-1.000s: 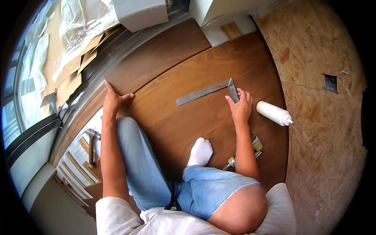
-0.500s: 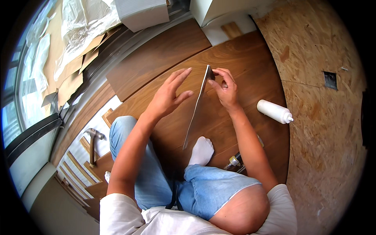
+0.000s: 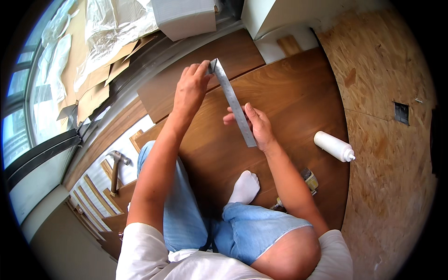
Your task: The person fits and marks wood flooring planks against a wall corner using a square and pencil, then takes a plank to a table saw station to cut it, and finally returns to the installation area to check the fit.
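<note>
Over the brown wood planks (image 3: 298,93), my left hand (image 3: 190,91) grips a metal square (image 3: 229,93) by its dark, short end. The long, marked grey blade slants from there down toward my right hand (image 3: 260,128). That hand is open beside the blade's lower part, thumb raised, with some fingers passing behind the metal. Whether those fingers touch the blade I cannot tell. My white-socked foot (image 3: 245,186) rests on the planks below.
A white squeeze bottle (image 3: 332,145) lies on its side at the right, near the planks' edge and the chipboard (image 3: 378,186). A power tool (image 3: 308,179) sits partly behind my right forearm. At left lies a hammer (image 3: 115,170). A white box (image 3: 184,18) stands at the back.
The square has passed from my right hand to my left and turned, so its blade's flat face shows. My left hand has closed on it; my right hand has moved lower and opened.
</note>
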{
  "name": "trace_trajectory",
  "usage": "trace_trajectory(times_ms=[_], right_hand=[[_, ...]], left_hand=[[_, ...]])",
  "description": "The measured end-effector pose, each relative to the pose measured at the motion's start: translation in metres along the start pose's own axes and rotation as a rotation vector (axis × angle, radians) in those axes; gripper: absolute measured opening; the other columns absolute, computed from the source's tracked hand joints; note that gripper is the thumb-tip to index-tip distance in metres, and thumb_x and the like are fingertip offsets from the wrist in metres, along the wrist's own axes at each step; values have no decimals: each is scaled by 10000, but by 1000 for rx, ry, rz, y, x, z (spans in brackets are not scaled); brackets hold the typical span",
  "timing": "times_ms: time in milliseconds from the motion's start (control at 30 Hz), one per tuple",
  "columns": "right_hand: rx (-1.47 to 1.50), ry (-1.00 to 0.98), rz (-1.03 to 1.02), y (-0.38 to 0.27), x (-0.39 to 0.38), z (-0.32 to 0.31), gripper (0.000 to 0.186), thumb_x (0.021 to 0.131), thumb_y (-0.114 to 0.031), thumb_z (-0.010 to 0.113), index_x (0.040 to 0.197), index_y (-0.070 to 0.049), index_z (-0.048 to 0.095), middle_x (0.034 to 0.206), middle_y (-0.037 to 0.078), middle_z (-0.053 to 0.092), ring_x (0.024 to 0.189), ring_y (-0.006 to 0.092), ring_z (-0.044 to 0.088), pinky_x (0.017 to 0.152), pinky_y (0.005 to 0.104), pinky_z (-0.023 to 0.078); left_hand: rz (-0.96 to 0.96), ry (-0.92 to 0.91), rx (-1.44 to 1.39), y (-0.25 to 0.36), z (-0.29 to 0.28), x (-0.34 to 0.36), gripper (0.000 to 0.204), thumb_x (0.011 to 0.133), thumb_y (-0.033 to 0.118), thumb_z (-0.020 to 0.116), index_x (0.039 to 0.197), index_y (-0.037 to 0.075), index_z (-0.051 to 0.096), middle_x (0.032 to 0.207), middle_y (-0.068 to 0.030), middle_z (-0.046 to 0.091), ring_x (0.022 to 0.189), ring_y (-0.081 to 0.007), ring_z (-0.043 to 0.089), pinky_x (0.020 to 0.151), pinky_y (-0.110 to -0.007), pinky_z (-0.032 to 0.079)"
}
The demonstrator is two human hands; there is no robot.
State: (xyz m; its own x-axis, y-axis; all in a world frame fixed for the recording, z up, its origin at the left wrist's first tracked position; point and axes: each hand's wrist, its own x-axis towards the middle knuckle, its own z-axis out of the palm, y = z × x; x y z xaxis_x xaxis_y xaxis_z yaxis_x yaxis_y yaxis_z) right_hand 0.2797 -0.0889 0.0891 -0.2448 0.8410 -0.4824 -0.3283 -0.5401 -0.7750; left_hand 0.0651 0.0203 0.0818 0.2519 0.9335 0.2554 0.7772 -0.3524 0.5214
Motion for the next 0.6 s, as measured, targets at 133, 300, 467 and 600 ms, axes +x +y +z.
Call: trace_trajectory(times_ms=[133, 300, 467, 600], right_hand=[[-328, 53, -165, 27, 9, -22, 350, 1030, -281, 654, 1187, 28, 695, 951, 77, 764, 836, 113, 695, 720, 267, 547], [-886, 363, -178, 29, 48, -27, 329, 938, -217, 731, 1208, -35, 686, 901, 87, 756, 781, 244, 716, 705, 379, 552], [-1050, 482, -264, 27, 65, -31, 333, 929, -207, 728, 1213, -42, 669, 872, 100, 737, 805, 326, 705, 719, 446, 550], [-1102, 488, -316, 26, 65, -30, 325, 914, -181, 745, 1198, -43, 668, 871, 101, 732, 822, 320, 701, 727, 447, 550]], left_hand=[[25, 36, 154, -44, 24, 45, 374, 908, 138, 724, 1271, 61, 671, 1146, -140, 671, 1069, -352, 626, 937, -441, 512], [-10, 127, 188, -79, 60, 74, 365, 892, 170, 739, 1239, 67, 696, 1211, -122, 659, 1145, -354, 597, 1000, -460, 483], [-34, 236, 181, -93, 88, 81, 355, 882, 189, 752, 1229, 119, 723, 1209, -91, 666, 1176, -325, 585, 1018, -466, 439], [-74, 242, 206, -91, 90, 81, 335, 889, 194, 751, 1222, 160, 748, 1184, -61, 652, 1170, -293, 563, 1007, -463, 401]])
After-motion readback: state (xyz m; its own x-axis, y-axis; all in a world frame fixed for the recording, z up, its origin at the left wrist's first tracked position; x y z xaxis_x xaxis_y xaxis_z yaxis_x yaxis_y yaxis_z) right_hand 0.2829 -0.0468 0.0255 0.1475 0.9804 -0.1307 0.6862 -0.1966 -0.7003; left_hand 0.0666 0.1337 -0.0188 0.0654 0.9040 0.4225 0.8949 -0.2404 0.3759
